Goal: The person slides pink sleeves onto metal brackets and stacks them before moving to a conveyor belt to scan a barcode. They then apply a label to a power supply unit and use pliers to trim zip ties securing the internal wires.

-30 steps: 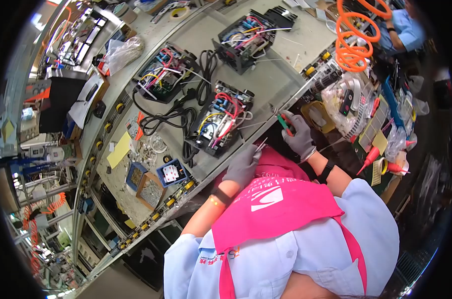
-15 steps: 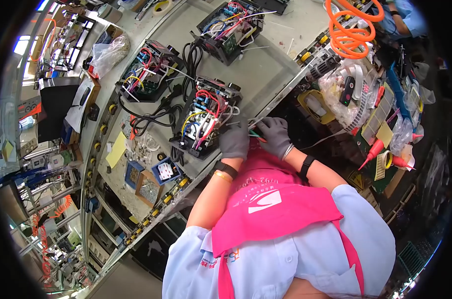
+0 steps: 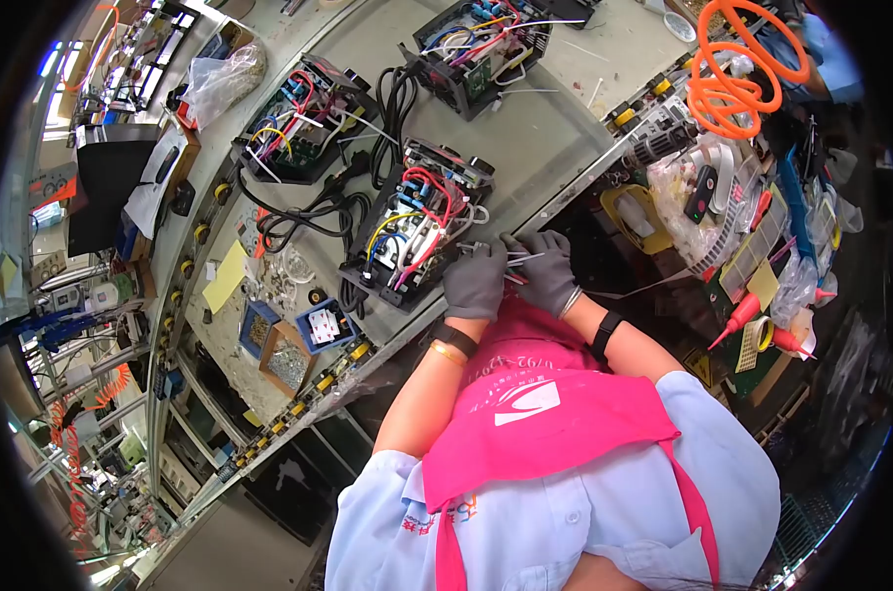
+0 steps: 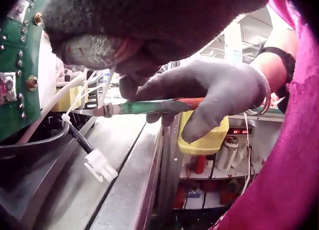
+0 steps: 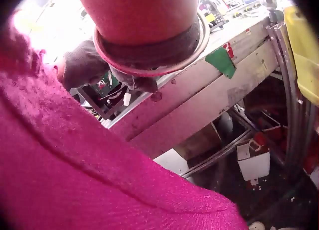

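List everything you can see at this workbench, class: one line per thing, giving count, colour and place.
Open units: three, black with coloured wires, along the bench.
Cable: one, black, coiled between units.
Hose: one, orange, coiled, upper right.
Trays: three, two blue and one brown, bench front edge.
Bag: one, clear, upper left.
Cutters: one, green and red handles, in right hand.
Left hand: grey glove, at nearest unit's wires.
Right hand: grey glove, grips cutters.

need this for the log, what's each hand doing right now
Left hand: fingers curled on thin white wires at the open unit.
Right hand: grips a green and red handled tool.
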`<state>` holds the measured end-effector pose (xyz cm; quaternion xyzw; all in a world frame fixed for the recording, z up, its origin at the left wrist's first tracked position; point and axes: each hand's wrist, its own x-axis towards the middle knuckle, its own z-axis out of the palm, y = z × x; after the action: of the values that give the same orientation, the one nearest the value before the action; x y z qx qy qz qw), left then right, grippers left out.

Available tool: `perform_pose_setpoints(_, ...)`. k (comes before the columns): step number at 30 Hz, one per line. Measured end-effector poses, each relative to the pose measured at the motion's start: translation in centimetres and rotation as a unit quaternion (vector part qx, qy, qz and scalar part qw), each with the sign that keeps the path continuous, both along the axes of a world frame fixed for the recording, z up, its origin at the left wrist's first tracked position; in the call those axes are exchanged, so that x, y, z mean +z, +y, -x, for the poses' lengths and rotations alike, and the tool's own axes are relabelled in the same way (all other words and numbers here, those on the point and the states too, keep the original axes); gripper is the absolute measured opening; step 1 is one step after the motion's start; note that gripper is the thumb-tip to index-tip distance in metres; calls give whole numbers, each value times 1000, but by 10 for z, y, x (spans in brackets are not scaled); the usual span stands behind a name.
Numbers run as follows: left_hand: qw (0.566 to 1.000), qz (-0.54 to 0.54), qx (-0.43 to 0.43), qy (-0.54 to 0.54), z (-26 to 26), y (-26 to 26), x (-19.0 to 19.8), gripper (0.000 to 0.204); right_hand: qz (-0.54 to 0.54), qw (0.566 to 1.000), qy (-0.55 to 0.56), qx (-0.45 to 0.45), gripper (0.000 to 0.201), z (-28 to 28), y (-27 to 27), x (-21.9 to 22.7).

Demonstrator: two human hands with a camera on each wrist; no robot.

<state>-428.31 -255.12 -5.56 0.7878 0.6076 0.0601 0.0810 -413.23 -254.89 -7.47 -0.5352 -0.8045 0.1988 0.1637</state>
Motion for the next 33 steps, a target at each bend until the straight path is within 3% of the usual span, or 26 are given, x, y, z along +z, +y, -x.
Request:
perform_pose_setpoints(8, 1000, -6, 1, -22, 0, -1, 4, 26, -56, 998, 5, 2, 62, 6, 1, 2)
perform_pose_setpoints(14, 999, 19, 10, -35, 2, -2, 9, 26, 49, 999, 8, 23, 58, 6, 3, -9)
perform_pose_setpoints(18, 996, 55, 31, -63, 3, -1, 6, 23, 58, 996, 47, 58, 52, 0, -1, -28)
perform_pose_setpoints(21, 981, 105, 95, -134, 4, 2, 9, 22, 76, 992, 83, 48, 46, -4, -1, -22)
perform_pose_setpoints(23, 947, 161, 133, -244, 7, 3, 42, 22, 87, 991, 98, 25, 45, -13, 1, 7)
perform_pose_setpoints(25, 856, 271, 132, -420, 27, 0, 86, 18, 48, 993, 109, -12, 45, -32, 8, 39)
perform_pose_setpoints(26, 865, 217, 58, -449, 47, 3, 118, 15, 12, 993, 115, -13, 48, -42, 19, 56)
perform_pose_setpoints(28, 946, -13, -79, -313, 113, 6, 163, 11, -36, 993, 110, -21, 52, -55, 43, 98)
perform_pose_setpoints(30, 915, -25, 87, -394, 177, 3, 194, 19, -70, 993, 93, -28, 54, -52, 73, 144)
perform_pose_setpoints(31, 840, 30, 193, -506, 196, 4, 218, 26, -90, 992, 87, -26, 55, -47, 88, 165)
perform_pose_setpoints(32, 729, 51, 300, -613, 216, 5, 243, 33, -106, 992, 65, -9, 58, -40, 103, 184)
perform_pose_setpoints(33, 712, 32, 337, -615, 237, 10, 255, 34, -130, 990, 44, -9, 58, -30, 116, 197)
